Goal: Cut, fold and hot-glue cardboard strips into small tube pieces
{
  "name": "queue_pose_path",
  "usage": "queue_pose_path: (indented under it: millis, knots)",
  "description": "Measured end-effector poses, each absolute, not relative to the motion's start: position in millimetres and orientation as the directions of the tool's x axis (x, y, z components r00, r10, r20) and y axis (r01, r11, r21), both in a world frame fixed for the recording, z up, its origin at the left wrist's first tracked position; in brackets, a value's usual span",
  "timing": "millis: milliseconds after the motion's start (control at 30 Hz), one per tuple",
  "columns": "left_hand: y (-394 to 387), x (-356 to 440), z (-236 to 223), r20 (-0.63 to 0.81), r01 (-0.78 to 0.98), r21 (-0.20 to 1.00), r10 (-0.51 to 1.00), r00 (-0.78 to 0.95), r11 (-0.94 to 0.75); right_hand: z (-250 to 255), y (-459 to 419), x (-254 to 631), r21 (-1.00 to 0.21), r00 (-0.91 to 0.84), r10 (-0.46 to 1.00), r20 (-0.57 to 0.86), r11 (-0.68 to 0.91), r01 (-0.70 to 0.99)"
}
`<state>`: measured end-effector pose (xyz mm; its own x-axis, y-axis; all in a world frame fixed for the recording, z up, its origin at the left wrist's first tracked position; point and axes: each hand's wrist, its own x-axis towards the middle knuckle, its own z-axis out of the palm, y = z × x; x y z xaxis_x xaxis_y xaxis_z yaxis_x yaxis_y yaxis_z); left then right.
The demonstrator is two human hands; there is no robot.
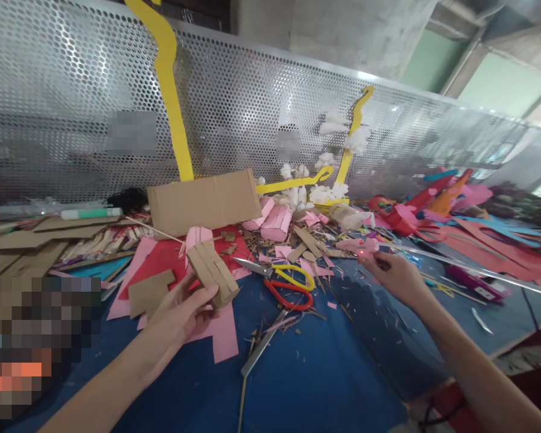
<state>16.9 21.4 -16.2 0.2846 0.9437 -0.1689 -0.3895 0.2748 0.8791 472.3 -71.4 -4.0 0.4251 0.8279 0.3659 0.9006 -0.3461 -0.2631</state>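
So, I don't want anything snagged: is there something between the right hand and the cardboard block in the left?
Yes: the scissors lie on the table between the right hand and the cardboard block. How far above them the hands are is hard to tell.

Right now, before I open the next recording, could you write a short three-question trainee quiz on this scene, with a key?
1. What does the left hand hold?
A) a white and green tube
B) a folded brown cardboard block
C) a strip of red paper

2. True or false: the metal scissors with yellow and red handles lie between the left hand and the right hand.

3. Fill in: the tall wavy strip rising above the large rectangular cardboard panel is ____ in colour.

Key: 1 B; 2 true; 3 yellow.
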Motion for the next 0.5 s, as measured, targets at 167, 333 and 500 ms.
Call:
queue_pose_path:
  millis: [167, 333, 500]
  knots:
    - [20, 18, -12, -0.165, -0.382, 0.882, 0.939, 0.300, 0.277, -5, -71, 468, -0.248, 0.411, 0.837, 0.363, -0.338, 0.908]
    - [21, 16, -11, -0.179, -0.379, 0.873, 0.925, 0.335, 0.306, -1, -79, 466, -0.255, 0.432, 0.830, 0.353, -0.359, 0.898]
    - [22, 15, -14, -0.194, -0.366, 0.876, 0.924, 0.329, 0.314, 5, -90, 466, -0.294, 0.478, 0.801, 0.360, -0.389, 0.873]
